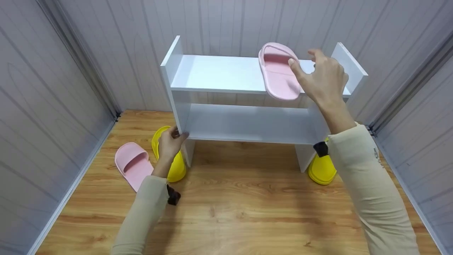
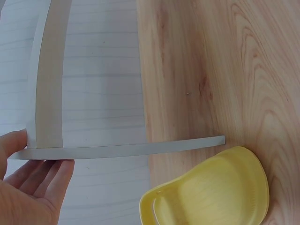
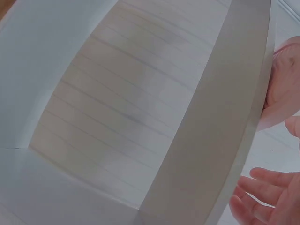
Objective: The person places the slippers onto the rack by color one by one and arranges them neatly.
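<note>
A white two-tier shelf [image 1: 244, 122] stands on the floor. My left hand [image 1: 169, 143] grips the front edge of its left side panel, thumb inside and fingers outside, as the left wrist view also shows [image 2: 37, 187]. On the top board lies a pink slipper [image 1: 283, 79], its heel end jutting past the front edge. Just right of that slipper is my right hand [image 1: 325, 76], fingers spread from the thumb. The thumb overlaps the slipper's edge in the head view; whether it touches, I cannot tell. Between thumb and fingers I see nothing held.
Another pink slipper [image 1: 131, 159] lies on the wooden floor [image 1: 240, 209] at the left. Yellow footwear [image 1: 178, 170] sits beside the shelf's left panel, partly behind my left hand. More yellow footwear [image 1: 322, 171] is by the right panel. Panelled walls [image 1: 226, 24] surround the floor.
</note>
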